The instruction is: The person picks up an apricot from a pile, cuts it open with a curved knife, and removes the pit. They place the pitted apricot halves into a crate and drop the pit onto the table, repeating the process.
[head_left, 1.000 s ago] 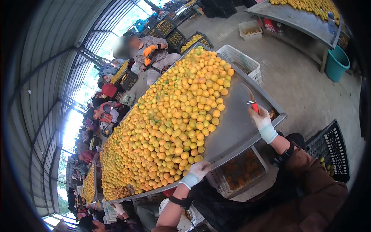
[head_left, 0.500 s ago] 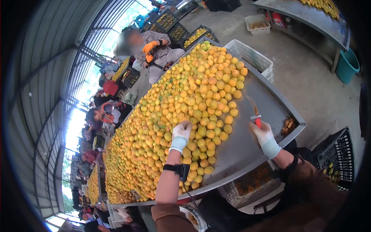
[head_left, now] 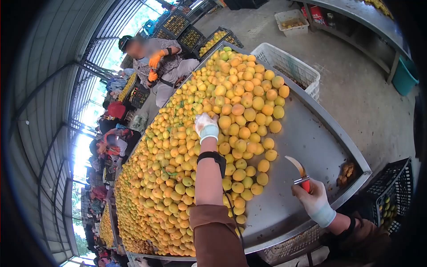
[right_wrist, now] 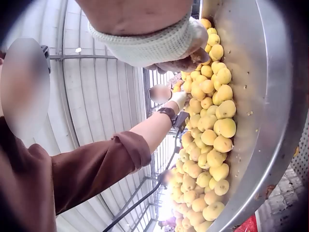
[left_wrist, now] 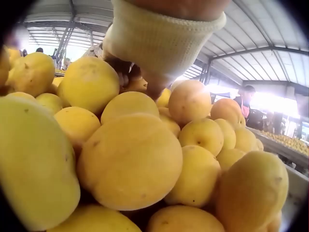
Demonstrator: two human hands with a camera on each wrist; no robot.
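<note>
Fingers of the right hand are curled round the red handle of a knife, whose curved blade points to 11 o'clock, as the head view reads. That bare edge is the main hazard: the left hand lies at 10 o'clock from it, well apart, but with both hands gloved in thin knit — only the cuffs look thick — a slip on a wet skin could put the tip into a finger if the two are brought together carelessly.

The left fingers are down among the fruit and partly hidden, so I cannot tell whether they grip a piece or only touch it. That heap covers the worktop from about 7 round to 12 o'clock of the right hand. It is piled loosely, so pulling one from the slope could set its neighbours rolling towards the bare steel at 4 o'clock of the left hand. Pressing too hard might bruise ripe ones.

A thin cable trails from the left wrist at 5 o'clock over the fruit; it could snag or drag pieces loose if the arm were drawn back quickly.

Further out, a clump of brown scraps sits in the corner at 1 to 2 o'clock of the right hand, where fruit rolling that way might get soiled. The raised rim should stop most runaways, though a bouncing one could clear it.
</note>
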